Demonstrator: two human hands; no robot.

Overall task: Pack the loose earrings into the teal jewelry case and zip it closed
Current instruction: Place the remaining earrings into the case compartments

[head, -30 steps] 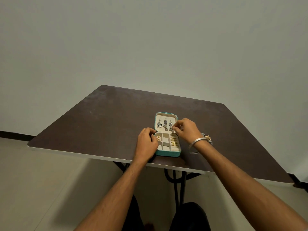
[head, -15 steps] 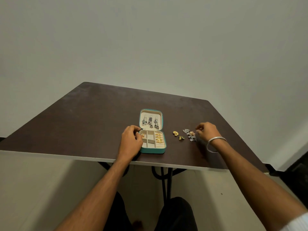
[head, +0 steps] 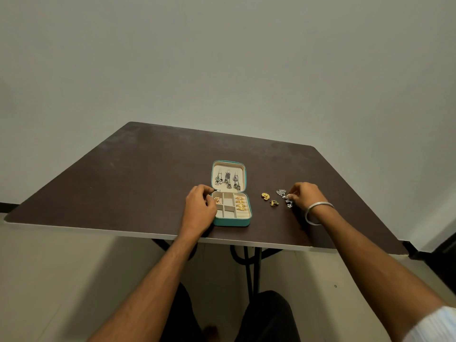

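The open teal zip-around jewelry case (head: 231, 193) sits on the dark brown desk (head: 123, 183) between the hands. Left hand (head: 199, 206), fingers curled, grips its left edge; right hand (head: 304, 195) pinches a small silver earring (head: 288, 196) among the loose earrings.

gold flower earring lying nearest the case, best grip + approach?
Likely a fingertip pinch across the outer petal edges of the gold flower earring, coming straight down. It lies flat on the table, apart from the teal case and the darker gold earring, so both sides are free. Any post is too small to make out.
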